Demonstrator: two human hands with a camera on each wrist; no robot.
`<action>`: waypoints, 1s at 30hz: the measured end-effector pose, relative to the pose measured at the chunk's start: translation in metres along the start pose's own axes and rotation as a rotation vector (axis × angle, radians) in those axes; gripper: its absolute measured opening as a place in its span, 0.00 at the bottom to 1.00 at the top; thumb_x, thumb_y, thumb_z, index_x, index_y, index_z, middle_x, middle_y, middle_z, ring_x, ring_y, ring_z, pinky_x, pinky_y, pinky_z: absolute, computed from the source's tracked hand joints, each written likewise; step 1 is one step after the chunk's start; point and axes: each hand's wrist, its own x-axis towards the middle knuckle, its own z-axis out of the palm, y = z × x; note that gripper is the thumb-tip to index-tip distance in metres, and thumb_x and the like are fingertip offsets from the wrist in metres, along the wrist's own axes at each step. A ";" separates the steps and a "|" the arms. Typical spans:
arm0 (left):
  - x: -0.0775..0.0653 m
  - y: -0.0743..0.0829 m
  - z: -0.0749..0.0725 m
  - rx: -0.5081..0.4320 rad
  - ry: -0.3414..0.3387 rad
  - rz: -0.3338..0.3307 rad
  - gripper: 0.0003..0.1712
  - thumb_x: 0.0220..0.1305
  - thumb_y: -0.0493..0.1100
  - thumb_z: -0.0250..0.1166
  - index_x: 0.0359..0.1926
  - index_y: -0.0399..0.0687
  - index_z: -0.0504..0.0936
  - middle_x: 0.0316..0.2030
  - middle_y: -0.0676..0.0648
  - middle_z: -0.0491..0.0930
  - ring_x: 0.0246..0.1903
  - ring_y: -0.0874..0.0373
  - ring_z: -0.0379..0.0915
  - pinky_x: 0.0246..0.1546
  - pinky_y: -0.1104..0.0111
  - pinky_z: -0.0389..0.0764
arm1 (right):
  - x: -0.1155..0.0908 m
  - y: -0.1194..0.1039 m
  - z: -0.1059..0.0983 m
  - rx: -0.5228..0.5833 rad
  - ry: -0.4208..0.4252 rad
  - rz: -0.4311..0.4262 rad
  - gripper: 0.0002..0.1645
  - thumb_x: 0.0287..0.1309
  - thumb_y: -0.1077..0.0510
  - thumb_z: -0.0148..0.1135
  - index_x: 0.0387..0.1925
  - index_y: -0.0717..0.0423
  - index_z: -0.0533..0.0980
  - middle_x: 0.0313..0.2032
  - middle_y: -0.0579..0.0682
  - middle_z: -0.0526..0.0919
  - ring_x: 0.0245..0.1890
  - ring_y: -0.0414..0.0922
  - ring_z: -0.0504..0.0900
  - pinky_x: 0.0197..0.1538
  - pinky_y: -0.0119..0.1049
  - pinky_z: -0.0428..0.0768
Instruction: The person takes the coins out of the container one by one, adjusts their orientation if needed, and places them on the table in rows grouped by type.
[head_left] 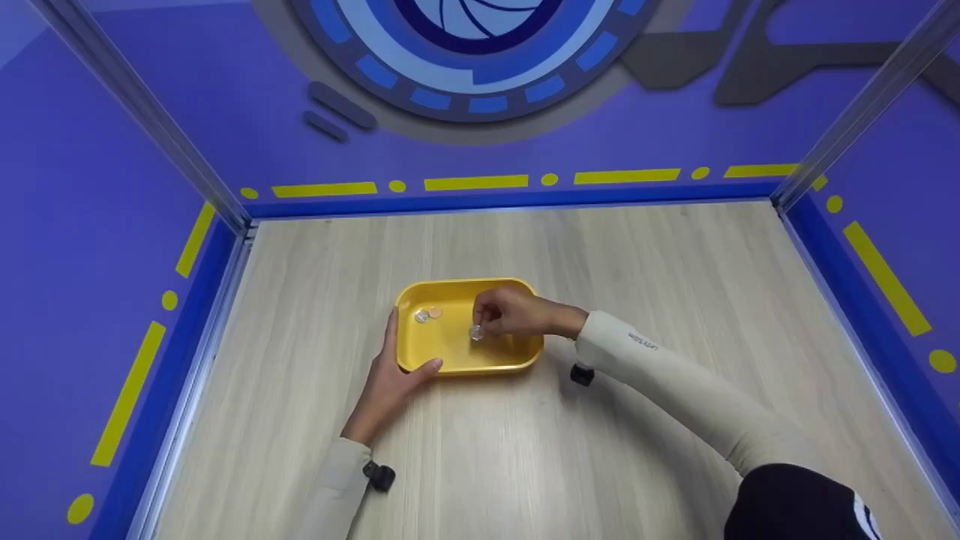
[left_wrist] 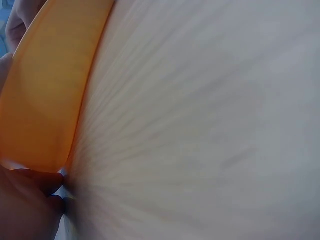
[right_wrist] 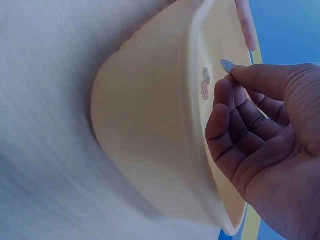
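Note:
A yellow plastic tray (head_left: 469,370) with raised walls sits on the table in the head view. Its left end is gripped by my left hand (head_left: 391,381), the thumb over the front rim and the fingers along the left wall. Over the tray's right half, my right hand (head_left: 514,311) pinches a silver coin (head_left: 476,332) between thumb and forefinger. The right wrist view shows this pinched coin (right_wrist: 227,66) tilted, above the tray floor. Another silver coin (head_left: 421,316) and a copper-coloured coin (head_left: 435,312) lie close together inside, toward the left end.
The wooden table (head_left: 637,255) surrounds the tray. Blue panels (head_left: 480,161) with yellow markings stand at the back and both sides, joined by metal corner posts (head_left: 855,112). Small black devices (head_left: 380,476) are worn at both wrists.

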 end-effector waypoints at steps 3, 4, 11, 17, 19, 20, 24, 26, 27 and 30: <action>0.000 -0.001 0.000 -0.003 -0.002 0.007 0.71 0.66 0.61 0.80 0.91 0.67 0.37 0.84 0.44 0.62 0.74 0.50 0.70 0.77 0.49 0.65 | -0.005 0.001 -0.002 0.027 0.015 -0.007 0.07 0.67 0.71 0.67 0.42 0.61 0.84 0.36 0.49 0.87 0.34 0.40 0.80 0.39 0.31 0.80; 0.000 0.000 0.000 -0.004 -0.002 0.006 0.71 0.66 0.61 0.80 0.91 0.67 0.37 0.84 0.44 0.61 0.74 0.50 0.69 0.77 0.49 0.65 | -0.007 0.002 -0.002 0.036 0.021 -0.004 0.06 0.67 0.71 0.67 0.42 0.60 0.84 0.36 0.49 0.87 0.34 0.40 0.80 0.39 0.31 0.80; 0.000 0.000 0.000 0.000 0.001 0.006 0.73 0.64 0.65 0.80 0.92 0.64 0.37 0.84 0.45 0.61 0.74 0.50 0.69 0.78 0.48 0.64 | -0.025 0.006 -0.007 0.157 0.069 0.015 0.07 0.69 0.72 0.65 0.43 0.61 0.84 0.36 0.52 0.89 0.35 0.42 0.84 0.40 0.33 0.83; 0.000 -0.001 -0.001 -0.002 0.005 0.025 0.72 0.65 0.62 0.80 0.92 0.61 0.38 0.83 0.43 0.65 0.71 0.50 0.72 0.77 0.48 0.65 | -0.038 0.010 -0.010 0.228 0.098 0.024 0.06 0.70 0.71 0.67 0.45 0.63 0.84 0.38 0.55 0.89 0.36 0.44 0.83 0.41 0.32 0.83; 0.000 -0.002 -0.001 0.000 0.006 0.030 0.72 0.65 0.62 0.80 0.92 0.61 0.38 0.82 0.43 0.65 0.70 0.50 0.73 0.76 0.47 0.66 | -0.042 0.011 -0.011 0.240 0.103 0.030 0.05 0.70 0.70 0.69 0.45 0.63 0.84 0.38 0.55 0.89 0.36 0.44 0.83 0.42 0.32 0.84; 0.000 -0.002 -0.001 0.000 0.006 0.031 0.72 0.65 0.62 0.81 0.92 0.62 0.38 0.82 0.43 0.66 0.70 0.49 0.73 0.76 0.47 0.66 | -0.043 0.010 -0.012 0.244 0.106 0.032 0.05 0.71 0.69 0.70 0.46 0.63 0.84 0.39 0.54 0.89 0.36 0.45 0.83 0.42 0.33 0.84; 0.000 -0.002 -0.001 -0.007 0.007 0.037 0.72 0.65 0.62 0.81 0.92 0.63 0.38 0.83 0.44 0.64 0.73 0.49 0.71 0.77 0.47 0.65 | -0.049 0.011 -0.017 0.256 0.124 0.041 0.06 0.71 0.65 0.72 0.46 0.61 0.84 0.38 0.53 0.88 0.37 0.46 0.82 0.45 0.37 0.86; 0.000 -0.003 -0.001 -0.011 0.007 0.038 0.71 0.66 0.62 0.80 0.92 0.62 0.38 0.83 0.44 0.63 0.74 0.49 0.70 0.78 0.47 0.64 | -0.052 0.012 -0.019 0.264 0.135 0.046 0.05 0.72 0.65 0.72 0.46 0.60 0.84 0.38 0.55 0.88 0.37 0.47 0.83 0.45 0.41 0.87; 0.000 -0.003 -0.001 -0.013 0.006 0.040 0.71 0.66 0.61 0.80 0.92 0.61 0.39 0.83 0.44 0.63 0.74 0.49 0.70 0.78 0.47 0.64 | -0.054 0.012 -0.021 0.265 0.142 0.049 0.05 0.72 0.65 0.72 0.46 0.60 0.84 0.38 0.56 0.88 0.37 0.48 0.83 0.45 0.42 0.87; 0.000 -0.004 -0.001 -0.020 0.007 0.041 0.71 0.66 0.61 0.80 0.92 0.61 0.39 0.83 0.44 0.64 0.72 0.49 0.71 0.77 0.47 0.65 | -0.061 0.014 -0.025 0.273 0.162 0.053 0.04 0.73 0.64 0.71 0.46 0.61 0.84 0.39 0.61 0.88 0.36 0.50 0.84 0.45 0.48 0.88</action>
